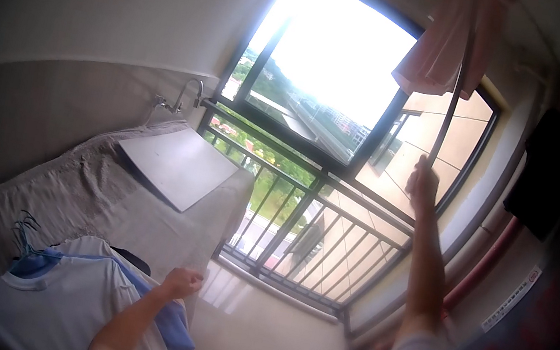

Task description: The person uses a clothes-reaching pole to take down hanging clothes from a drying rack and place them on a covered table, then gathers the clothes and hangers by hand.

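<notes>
My right hand point(423, 181) is raised and wrapped around a long thin clothes pole point(446, 122). The pole runs up to a pink garment point(434, 63) hanging near the ceiling; how the two meet at the top is blurred. Lower down, my left hand point(182, 283) is curled closed, with nothing visible in it. Beside that arm lie a white T-shirt point(69, 288) and a blue garment point(176, 333). Thin teal hangers point(24, 235) stick up at the T-shirt's collar.
A grey-brown cloth point(70, 175) covers a counter on the left, with a white board point(177, 164) on it and a tap point(189, 95) behind. Ahead are a window point(338, 58) and a railing point(275, 204). Dark cloth point(550, 170) hangs at the right near pipes point(485, 264).
</notes>
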A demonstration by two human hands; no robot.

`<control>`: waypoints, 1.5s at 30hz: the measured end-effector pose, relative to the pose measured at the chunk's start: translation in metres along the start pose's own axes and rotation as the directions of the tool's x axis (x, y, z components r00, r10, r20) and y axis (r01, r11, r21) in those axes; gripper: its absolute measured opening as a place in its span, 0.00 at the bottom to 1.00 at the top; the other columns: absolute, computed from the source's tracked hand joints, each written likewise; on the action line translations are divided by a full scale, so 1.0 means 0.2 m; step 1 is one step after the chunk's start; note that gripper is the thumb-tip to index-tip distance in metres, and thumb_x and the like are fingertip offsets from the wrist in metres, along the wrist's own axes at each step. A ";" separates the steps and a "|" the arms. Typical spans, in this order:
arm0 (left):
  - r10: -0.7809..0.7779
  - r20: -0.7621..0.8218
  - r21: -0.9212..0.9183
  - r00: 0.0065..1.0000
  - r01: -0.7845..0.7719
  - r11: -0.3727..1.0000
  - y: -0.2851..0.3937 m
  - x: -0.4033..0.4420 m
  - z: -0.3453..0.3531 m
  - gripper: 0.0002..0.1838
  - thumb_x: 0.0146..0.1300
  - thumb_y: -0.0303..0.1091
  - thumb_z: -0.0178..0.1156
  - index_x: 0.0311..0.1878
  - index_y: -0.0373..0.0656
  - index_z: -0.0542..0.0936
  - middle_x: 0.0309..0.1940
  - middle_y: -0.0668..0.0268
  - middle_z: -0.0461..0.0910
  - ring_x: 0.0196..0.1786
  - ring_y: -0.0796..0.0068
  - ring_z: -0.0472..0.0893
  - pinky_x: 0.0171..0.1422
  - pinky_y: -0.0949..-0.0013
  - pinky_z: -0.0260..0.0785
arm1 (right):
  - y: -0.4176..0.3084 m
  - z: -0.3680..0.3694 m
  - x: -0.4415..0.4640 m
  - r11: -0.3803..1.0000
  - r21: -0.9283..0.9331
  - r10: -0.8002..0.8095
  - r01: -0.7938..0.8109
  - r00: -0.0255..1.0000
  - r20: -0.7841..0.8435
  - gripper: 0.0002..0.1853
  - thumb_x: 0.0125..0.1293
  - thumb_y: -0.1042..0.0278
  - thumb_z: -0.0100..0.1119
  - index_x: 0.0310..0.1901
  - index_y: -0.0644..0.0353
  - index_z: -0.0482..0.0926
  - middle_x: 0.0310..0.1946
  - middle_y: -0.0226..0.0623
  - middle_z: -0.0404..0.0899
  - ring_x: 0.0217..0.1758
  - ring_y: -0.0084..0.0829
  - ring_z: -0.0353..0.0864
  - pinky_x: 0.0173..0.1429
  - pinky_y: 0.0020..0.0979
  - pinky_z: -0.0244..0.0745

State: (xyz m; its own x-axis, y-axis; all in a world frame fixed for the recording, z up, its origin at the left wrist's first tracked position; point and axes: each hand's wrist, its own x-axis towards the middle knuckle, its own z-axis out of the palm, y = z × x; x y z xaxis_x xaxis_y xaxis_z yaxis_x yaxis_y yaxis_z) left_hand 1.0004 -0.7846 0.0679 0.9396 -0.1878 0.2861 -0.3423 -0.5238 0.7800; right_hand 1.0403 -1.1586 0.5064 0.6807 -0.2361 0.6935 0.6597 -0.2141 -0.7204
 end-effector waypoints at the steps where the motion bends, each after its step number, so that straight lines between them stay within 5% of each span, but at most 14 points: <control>1: -0.027 -0.027 0.004 0.999 0.027 1.000 -0.06 -0.01 0.02 0.15 0.46 0.40 0.54 0.37 0.46 0.79 0.29 0.61 0.79 0.34 0.62 0.78 0.41 0.66 0.69 | -0.04 0.03 0.07 1.000 0.011 -0.020 0.020 1.000 -0.016 0.17 0.60 0.51 0.49 0.21 0.53 0.64 0.06 0.19 0.52 0.05 0.15 0.49 0.08 0.20 0.43; 13: -0.403 0.001 -0.360 0.915 0.376 0.854 -0.13 -0.05 0.01 0.13 0.47 0.34 0.56 0.37 0.40 0.79 0.24 0.65 0.79 0.25 0.79 0.78 0.34 0.76 0.70 | -0.15 0.04 0.66 0.998 0.004 -0.059 0.060 0.991 -0.120 0.17 0.57 0.55 0.54 0.19 0.50 0.61 0.08 0.18 0.52 0.06 0.12 0.49 0.09 0.18 0.41; 23: -0.378 -0.042 -0.362 0.925 0.338 0.869 -0.10 -0.06 -0.01 0.12 0.47 0.29 0.58 0.37 0.38 0.79 0.24 0.64 0.79 0.24 0.80 0.77 0.31 0.77 0.70 | -0.21 0.05 0.85 0.987 -0.042 -0.158 0.154 0.980 -0.124 0.18 0.56 0.55 0.56 0.17 0.51 0.61 0.07 0.20 0.54 0.06 0.14 0.51 0.09 0.18 0.45; 31: -0.370 -0.035 -0.414 0.928 0.324 0.851 -0.17 -0.05 0.02 0.12 0.48 0.27 0.56 0.37 0.37 0.79 0.21 0.65 0.79 0.21 0.81 0.76 0.29 0.77 0.70 | -0.38 0.08 0.77 0.962 0.257 -0.123 0.092 0.987 0.107 0.17 0.61 0.56 0.51 0.18 0.48 0.59 0.08 0.18 0.49 0.07 0.12 0.46 0.11 0.17 0.40; 36: -0.313 -0.069 -0.302 0.947 0.279 0.912 -0.17 -0.05 0.03 0.12 0.47 0.30 0.54 0.36 0.37 0.79 0.22 0.62 0.79 0.23 0.76 0.78 0.32 0.75 0.70 | -0.11 -0.07 0.40 0.926 0.367 -0.046 -0.088 0.939 0.341 0.19 0.63 0.51 0.44 0.18 0.48 0.60 0.08 0.20 0.49 0.09 0.14 0.49 0.13 0.18 0.43; 43: -0.060 -0.156 0.196 0.986 0.091 0.976 -0.07 -0.10 0.06 0.10 0.47 0.36 0.54 0.33 0.47 0.80 0.31 0.59 0.78 0.36 0.61 0.78 0.41 0.65 0.69 | -0.30 -0.08 -0.23 0.994 0.096 0.050 -0.056 0.997 0.059 0.14 0.59 0.54 0.52 0.24 0.52 0.64 0.12 0.23 0.56 0.10 0.17 0.54 0.14 0.21 0.51; 45: -0.103 -0.099 0.157 0.990 0.117 0.981 -0.01 -0.09 0.07 0.10 0.48 0.37 0.54 0.32 0.47 0.81 0.32 0.59 0.78 0.36 0.61 0.78 0.41 0.66 0.69 | -0.19 -0.12 -0.40 0.990 0.061 0.123 -0.125 0.992 0.044 0.13 0.60 0.56 0.51 0.25 0.53 0.65 0.10 0.22 0.55 0.08 0.17 0.52 0.12 0.21 0.48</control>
State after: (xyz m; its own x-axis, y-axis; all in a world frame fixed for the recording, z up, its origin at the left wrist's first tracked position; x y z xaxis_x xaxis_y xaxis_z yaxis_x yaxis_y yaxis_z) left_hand 0.9850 -0.7912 0.0539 0.9648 -0.0498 0.2582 -0.2247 -0.6659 0.7114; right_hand 0.9530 -1.1545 0.4784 0.7696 -0.2189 0.5998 0.5876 -0.1246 -0.7995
